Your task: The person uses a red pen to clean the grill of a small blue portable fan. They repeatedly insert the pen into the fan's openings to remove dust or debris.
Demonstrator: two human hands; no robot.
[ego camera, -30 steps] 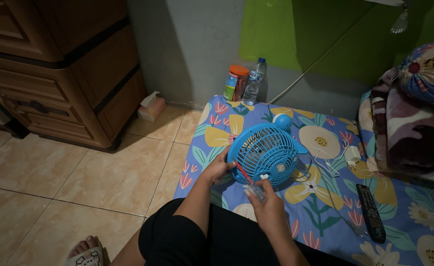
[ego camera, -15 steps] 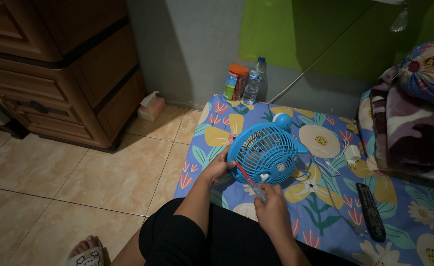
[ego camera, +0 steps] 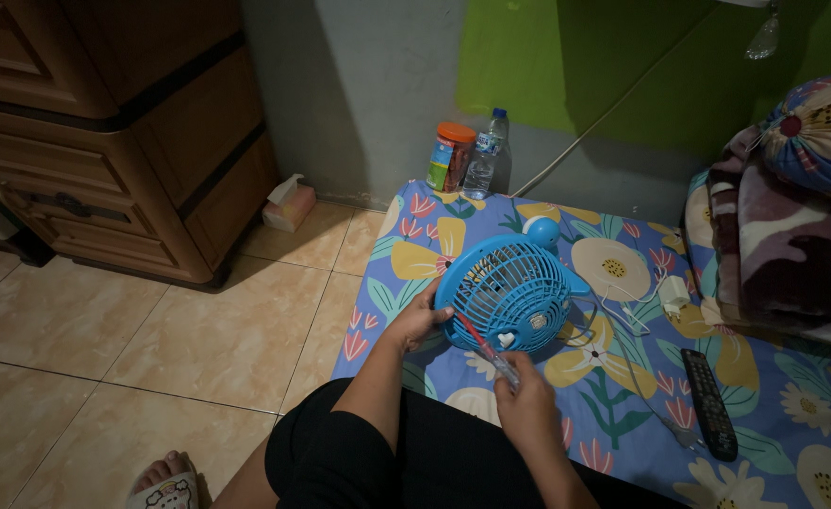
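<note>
Right hand point(ego camera: 526, 407) lower, nearer body

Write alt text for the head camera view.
A person's left hand steadies a small blue fan on a floral mattress, while the right hand holds a red-handled screwdriver against its grille. A black remote lies nearby.

You see a jar point(ego camera: 453, 156) and a water bottle point(ego camera: 487, 154) side by side at the wall, a tissue box point(ego camera: 289, 205) on the tiles near the dresser point(ego camera: 123, 141), and a remote point(ego camera: 708, 404) and charger point(ego camera: 674, 295) on the floral sheet point(ego camera: 773, 424).
</note>
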